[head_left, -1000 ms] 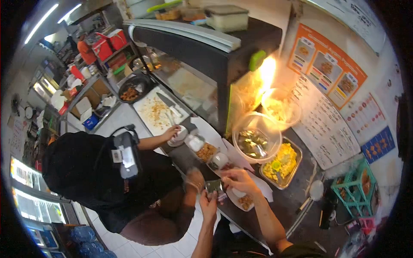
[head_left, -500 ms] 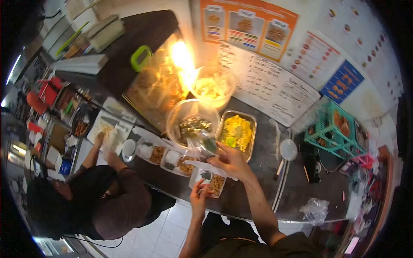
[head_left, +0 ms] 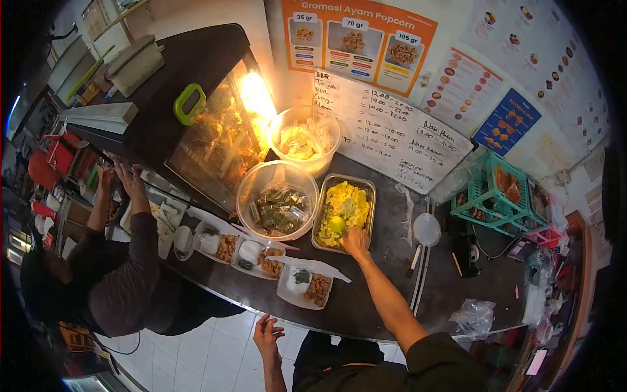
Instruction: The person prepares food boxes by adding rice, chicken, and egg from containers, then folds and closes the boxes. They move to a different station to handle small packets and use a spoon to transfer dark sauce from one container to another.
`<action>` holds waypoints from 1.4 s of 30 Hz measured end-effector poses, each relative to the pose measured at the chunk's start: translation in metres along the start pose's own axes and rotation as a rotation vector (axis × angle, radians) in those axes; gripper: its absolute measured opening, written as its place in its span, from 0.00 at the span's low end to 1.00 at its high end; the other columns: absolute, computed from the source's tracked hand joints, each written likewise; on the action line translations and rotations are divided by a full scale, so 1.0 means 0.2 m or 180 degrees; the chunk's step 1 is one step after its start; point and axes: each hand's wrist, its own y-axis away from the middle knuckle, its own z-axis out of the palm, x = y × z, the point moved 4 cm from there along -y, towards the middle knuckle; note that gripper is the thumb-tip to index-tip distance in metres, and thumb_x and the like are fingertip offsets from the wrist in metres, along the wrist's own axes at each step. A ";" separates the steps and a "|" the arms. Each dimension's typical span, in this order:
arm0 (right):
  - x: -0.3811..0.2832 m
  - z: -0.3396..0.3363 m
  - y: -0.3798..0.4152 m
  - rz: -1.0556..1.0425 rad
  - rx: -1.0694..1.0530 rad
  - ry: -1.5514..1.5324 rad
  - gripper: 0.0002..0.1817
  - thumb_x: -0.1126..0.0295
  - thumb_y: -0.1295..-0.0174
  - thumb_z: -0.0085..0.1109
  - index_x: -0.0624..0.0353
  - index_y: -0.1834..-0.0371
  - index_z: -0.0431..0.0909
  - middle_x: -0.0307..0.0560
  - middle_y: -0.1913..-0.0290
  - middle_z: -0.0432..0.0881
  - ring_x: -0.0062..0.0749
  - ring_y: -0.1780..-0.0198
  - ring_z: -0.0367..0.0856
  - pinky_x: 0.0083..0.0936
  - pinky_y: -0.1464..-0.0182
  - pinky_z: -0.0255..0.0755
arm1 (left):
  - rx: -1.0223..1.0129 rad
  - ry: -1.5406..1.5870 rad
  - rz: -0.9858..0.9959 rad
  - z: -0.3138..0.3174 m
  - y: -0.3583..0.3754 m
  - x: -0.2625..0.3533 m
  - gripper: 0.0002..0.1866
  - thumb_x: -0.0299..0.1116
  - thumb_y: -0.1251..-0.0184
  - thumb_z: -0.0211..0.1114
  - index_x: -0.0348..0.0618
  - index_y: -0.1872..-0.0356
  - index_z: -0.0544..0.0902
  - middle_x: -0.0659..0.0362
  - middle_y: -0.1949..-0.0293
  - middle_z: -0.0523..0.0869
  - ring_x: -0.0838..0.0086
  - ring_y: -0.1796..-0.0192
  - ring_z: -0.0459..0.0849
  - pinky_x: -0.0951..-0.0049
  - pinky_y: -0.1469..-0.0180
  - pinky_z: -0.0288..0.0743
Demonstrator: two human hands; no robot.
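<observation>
My right hand (head_left: 356, 240) reaches into the metal tray (head_left: 370, 196) of yellow food and closes around a small green scoop (head_left: 336, 225) lying in it. My left hand (head_left: 268, 331) hangs open and empty below the counter edge, over the white floor tiles. Just left of my right arm sits a white food tray (head_left: 282, 292) with fried pieces, rice and a dark green sachet. Behind it stands a clear round tub (head_left: 245, 189) of green sachets.
A co-worker in a dark top (head_left: 114, 287) stands at the left, both hands raised at a shelf. Two more filled trays (head_left: 224, 245) line the dark counter (head_left: 366, 307). A lit warming cabinet (head_left: 215, 130), a second tub (head_left: 326, 157), a whiteboard (head_left: 392, 130) and a teal crate (head_left: 496, 196) stand behind.
My right hand let go of the green sachet and moved right into the yellow tray. My left hand dropped from the food tray to below the counter. The co-worker raised both hands.
</observation>
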 end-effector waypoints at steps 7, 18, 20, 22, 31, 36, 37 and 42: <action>0.08 -0.17 0.09 0.0008 -0.0046 -0.0710 0.17 0.70 0.43 0.60 0.68 0.53 0.75 0.65 0.71 0.83 0.60 0.66 0.85 0.50 0.60 0.78 | 0.0017 0.0120 -0.0220 -0.03 -0.05 -0.10 0.18 0.35 0.25 0.59 0.38 0.39 0.75 0.54 0.55 0.84 0.72 0.65 0.84 0.75 0.66 0.79; 0.01 -0.50 0.04 -0.1181 0.0407 0.0779 0.04 0.76 0.47 0.57 0.65 0.69 0.78 0.60 0.70 0.82 0.52 0.70 0.85 0.43 0.69 0.80 | 0.0129 0.0156 -0.0278 -0.02 -0.11 -0.07 0.15 0.33 0.24 0.57 0.39 0.42 0.77 0.55 0.54 0.84 0.74 0.64 0.84 0.76 0.65 0.78; 0.02 -0.40 0.01 -0.1585 0.0437 0.1033 0.05 0.77 0.49 0.58 0.65 0.69 0.80 0.58 0.69 0.83 0.48 0.69 0.85 0.40 0.69 0.80 | 0.0133 0.0140 -0.0298 -0.04 -0.13 -0.09 0.17 0.35 0.24 0.58 0.38 0.41 0.77 0.55 0.54 0.84 0.73 0.64 0.84 0.75 0.65 0.79; 0.02 -0.25 0.02 -0.1705 0.0172 0.1499 0.05 0.77 0.52 0.60 0.64 0.71 0.82 0.57 0.70 0.83 0.47 0.69 0.86 0.39 0.69 0.80 | 0.0143 0.0125 -0.0276 -0.04 -0.13 -0.10 0.18 0.36 0.25 0.59 0.37 0.40 0.76 0.54 0.55 0.84 0.72 0.64 0.85 0.75 0.65 0.79; -0.05 -0.03 -0.05 -0.2164 -0.0444 0.0918 0.07 0.73 0.51 0.59 0.64 0.81 0.81 0.60 0.78 0.81 0.54 0.73 0.85 0.44 0.71 0.78 | 0.0313 0.0162 -0.0318 -0.08 -0.09 -0.11 0.18 0.37 0.24 0.59 0.38 0.40 0.77 0.54 0.54 0.84 0.73 0.63 0.84 0.74 0.64 0.78; -0.12 -0.06 0.03 -0.1809 -0.0107 -0.0071 0.10 0.74 0.44 0.57 0.64 0.83 0.78 0.64 0.82 0.75 0.54 0.78 0.81 0.42 0.74 0.72 | 0.0315 0.0328 -0.0290 -0.10 -0.07 -0.15 0.18 0.36 0.25 0.59 0.38 0.40 0.77 0.55 0.54 0.84 0.73 0.64 0.84 0.74 0.63 0.78; -0.15 -0.07 0.03 -0.1712 -0.0067 -0.0557 0.11 0.74 0.44 0.58 0.65 0.82 0.79 0.64 0.82 0.75 0.54 0.79 0.80 0.41 0.75 0.71 | 0.0288 0.0319 -0.0299 -0.10 -0.07 -0.15 0.18 0.36 0.25 0.59 0.38 0.40 0.77 0.55 0.54 0.84 0.73 0.64 0.84 0.74 0.63 0.78; -0.09 0.04 -0.05 -0.0370 -0.0883 -0.2558 0.16 0.69 0.38 0.62 0.63 0.83 0.80 0.41 0.86 0.75 0.30 0.85 0.72 0.32 0.79 0.62 | 0.0291 0.0171 -0.0259 -0.10 -0.02 -0.09 0.17 0.34 0.25 0.59 0.39 0.41 0.78 0.55 0.54 0.83 0.73 0.64 0.84 0.74 0.63 0.78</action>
